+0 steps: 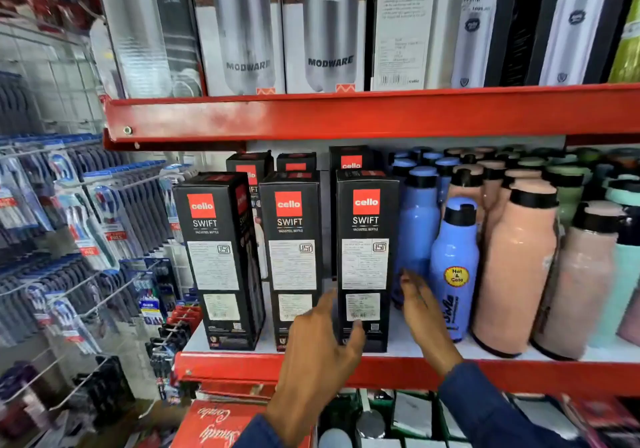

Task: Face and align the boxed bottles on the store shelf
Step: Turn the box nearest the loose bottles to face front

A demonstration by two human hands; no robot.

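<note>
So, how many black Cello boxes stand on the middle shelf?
6: a front row at left, middle and right, and three behind them. More may be hidden behind.

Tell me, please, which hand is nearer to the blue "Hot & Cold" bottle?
Right. The right hand reaches just beside the blue bottle; the left hand is further off, at the rightmost front Cello box.

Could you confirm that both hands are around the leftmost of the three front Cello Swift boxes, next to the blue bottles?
Not quite: the head view shows the left hand and right hand on either side of the rightmost Cello Swift box, not the leftmost. The rest holds: that box stands next to the blue bottles.
</note>
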